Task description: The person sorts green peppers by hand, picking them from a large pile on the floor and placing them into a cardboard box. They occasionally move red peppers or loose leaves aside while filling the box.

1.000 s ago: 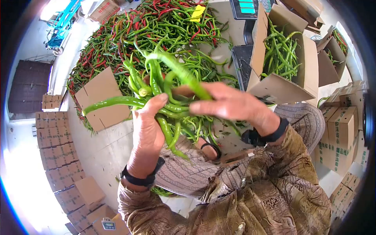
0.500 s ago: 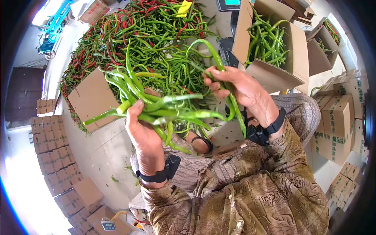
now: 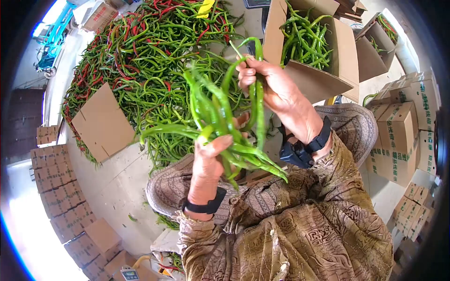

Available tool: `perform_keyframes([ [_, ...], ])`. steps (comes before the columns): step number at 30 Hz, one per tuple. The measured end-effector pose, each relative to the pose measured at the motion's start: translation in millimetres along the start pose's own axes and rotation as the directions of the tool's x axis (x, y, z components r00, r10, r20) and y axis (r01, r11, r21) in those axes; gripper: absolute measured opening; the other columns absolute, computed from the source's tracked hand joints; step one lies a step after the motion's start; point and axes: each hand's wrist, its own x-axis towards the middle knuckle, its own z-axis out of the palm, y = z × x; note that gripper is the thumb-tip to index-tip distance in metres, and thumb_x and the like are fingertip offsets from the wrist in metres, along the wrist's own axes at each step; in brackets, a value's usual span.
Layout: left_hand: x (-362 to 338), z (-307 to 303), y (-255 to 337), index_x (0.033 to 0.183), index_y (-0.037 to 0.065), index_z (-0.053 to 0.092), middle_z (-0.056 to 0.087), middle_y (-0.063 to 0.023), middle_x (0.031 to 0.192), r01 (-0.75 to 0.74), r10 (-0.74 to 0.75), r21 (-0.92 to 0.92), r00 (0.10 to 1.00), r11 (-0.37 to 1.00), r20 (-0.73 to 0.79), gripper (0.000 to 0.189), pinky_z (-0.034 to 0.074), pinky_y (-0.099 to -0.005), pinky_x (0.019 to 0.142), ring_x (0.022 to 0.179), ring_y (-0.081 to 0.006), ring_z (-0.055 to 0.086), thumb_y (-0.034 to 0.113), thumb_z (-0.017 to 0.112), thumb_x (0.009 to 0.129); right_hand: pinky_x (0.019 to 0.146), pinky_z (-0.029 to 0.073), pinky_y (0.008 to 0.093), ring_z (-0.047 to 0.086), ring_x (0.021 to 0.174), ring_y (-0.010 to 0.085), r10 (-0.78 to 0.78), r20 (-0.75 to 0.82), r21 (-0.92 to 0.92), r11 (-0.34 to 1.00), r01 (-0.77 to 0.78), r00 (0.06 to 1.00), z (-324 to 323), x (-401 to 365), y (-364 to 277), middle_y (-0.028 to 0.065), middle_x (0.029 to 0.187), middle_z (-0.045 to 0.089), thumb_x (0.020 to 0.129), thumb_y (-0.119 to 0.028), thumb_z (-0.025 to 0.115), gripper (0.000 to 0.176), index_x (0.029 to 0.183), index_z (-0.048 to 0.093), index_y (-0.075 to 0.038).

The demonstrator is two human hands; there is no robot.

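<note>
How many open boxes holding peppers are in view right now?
2. A large cardboard box just beyond the right hand, and a smaller cardboard box behind it at the top right. More may be hidden past the frame edge.

Bright daylight, blown-out glare at the left edge, strong fisheye bending with dark vignetted corners, focus mostly sharp.

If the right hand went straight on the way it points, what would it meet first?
Likely the pepper pile beyond: the right hand, holding a pepper, points just above the bunch in the left hand. Depth is unclear.
</note>
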Motion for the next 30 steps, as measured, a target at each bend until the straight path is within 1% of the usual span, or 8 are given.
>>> perform_keyframes([
  [5, 6.3, -0.8, -8.5, 0.115, -0.004, 0.052, 0.063, -0.0179, 0.099, -0.086, 0.088, 0.07, 0.996, 0.994, -0.03, 0.045, 0.058, -0.0424, 0.079, 0.083, -0.0289, 0.066, 0.006, 0.064, 0.073, 0.066, 0.05, 0.0326, 0.056, 0.073, 0.0163, -0.19, -0.18, -0.347, 0.93, 0.118, 0.965, 20.6, -4.7, 20.2, 0.0106, 0.093, 0.059, 0.098, -0.014, 0.046, 0.02, 0.106, 0.052, 0.003],
  [8, 6.1, -11.6, -6.7, 0.114, -0.002, 0.053, 0.063, -0.0135, 0.1, -0.063, 0.052, -0.13, 0.995, 0.99, -0.083, 0.041, 0.058, -0.0418, 0.078, 0.085, -0.0279, 0.065, 0.005, 0.061, 0.074, 0.082, 0.05, 0.0388, 0.058, 0.089, 0.0213, 0.017, 0.01, -0.565, 0.825, -0.008, 1.0, 9.6, -11.4, 15.7, 0.0089, 0.1, 0.061, 0.095, -0.023, 0.055, 0.029, 0.112, 0.055, 0.001],
  [12, 7.9, -8.2, -4.1, 0.111, -0.003, 0.055, 0.062, -0.011, 0.098, -0.143, 0.139, -0.03, 0.985, 0.989, -0.103, 0.039, 0.058, -0.0385, 0.075, 0.081, -0.0228, 0.066, 0.002, 0.063, 0.073, 0.086, 0.048, 0.0353, 0.058, 0.093, 0.0183, 0.135, -0.113, -0.664, 0.727, -0.176, 0.984, 20.0, -36.4, 33.5, 0.0079, 0.103, 0.062, 0.092, -0.017, 0.06, 0.031, 0.115, 0.056, 0.003],
  [20, 10.5, -8.1, 1.6, 0.107, -0.002, 0.057, 0.063, -0.0121, 0.096, -0.238, 0.241, 0.041, 0.952, 0.97, -0.189, 0.037, 0.057, -0.0377, 0.073, 0.082, -0.0224, 0.064, 0.008, 0.065, 0.073, 0.067, 0.046, 0.0271, 0.054, 0.072, 0.011, -0.123, -0.099, -0.669, 0.743, 0.026, 0.987, 0.6, -28.1, 5.1, 0.0014, 0.082, 0.056, 0.09, -0.026, 0.063, 0.026, 0.102, 0.053, -0.005],
  [24, 12.9, -8.8, 1.2, 0.106, -0.001, 0.056, 0.062, -0.0101, 0.092, -0.219, 0.236, 0.119, 0.96, 0.968, -0.153, 0.031, 0.057, -0.0383, 0.073, 0.08, -0.0217, 0.064, 0.006, 0.066, 0.077, 0.064, 0.045, 0.0246, 0.053, 0.072, 0.0116, 0.095, -0.193, -0.935, 0.285, -0.212, 0.977, 23.1, -45.3, 18.0, 0.0049, 0.089, 0.059, 0.073, -0.029, 0.08, 0.047, 0.105, 0.057, -0.002],
  [26, 16.9, -9.6, -4.5, 0.118, 0.001, 0.052, 0.06, -0.0075, 0.105, -0.288, 0.314, 0.153, 0.932, 0.945, -0.182, 0.042, 0.052, -0.0357, 0.084, 0.094, -0.0189, 0.06, 0.008, 0.07, 0.081, 0.085, 0.046, 0.0322, 0.06, 0.09, 0.0207, 0.038, 0.05, -0.993, 0.112, 0.045, 0.998, -10.2, -36.9, 44.6, 0.0093, 0.101, 0.065, 0.066, -0.029, 0.085, 0.062, 0.112, 0.056, 0.001],
  [28, 14.8, -12.8, -8.4, 0.122, 0.002, 0.052, 0.061, -0.0083, 0.113, -0.29, 0.308, 0.111, 0.928, 0.951, -0.208, 0.044, 0.048, -0.0335, 0.091, 0.102, -0.0193, 0.059, 0.01, 0.068, 0.081, 0.087, 0.045, 0.0311, 0.06, 0.092, 0.0177, -0.024, -0.017, -0.997, -0.077, -0.018, 1.0, 0.7, -39.2, 50.5, 0.0096, 0.101, 0.066, 0.069, -0.023, 0.082, 0.058, 0.114, 0.056, 0.001],
  [30, 14.3, -15.6, -7.5, 0.121, 0.002, 0.053, 0.061, -0.0084, 0.113, -0.244, 0.251, 0.061, 0.942, 0.968, -0.225, 0.043, 0.048, -0.034, 0.091, 0.102, -0.0197, 0.059, 0.011, 0.068, 0.082, 0.086, 0.045, 0.0302, 0.059, 0.092, 0.0161, 0.045, -0.018, -0.997, 0.071, -0.021, 0.999, -4.6, -36.8, 47.2, 0.0087, 0.101, 0.066, 0.071, -0.018, 0.08, 0.053, 0.114, 0.056, 0.002],
])
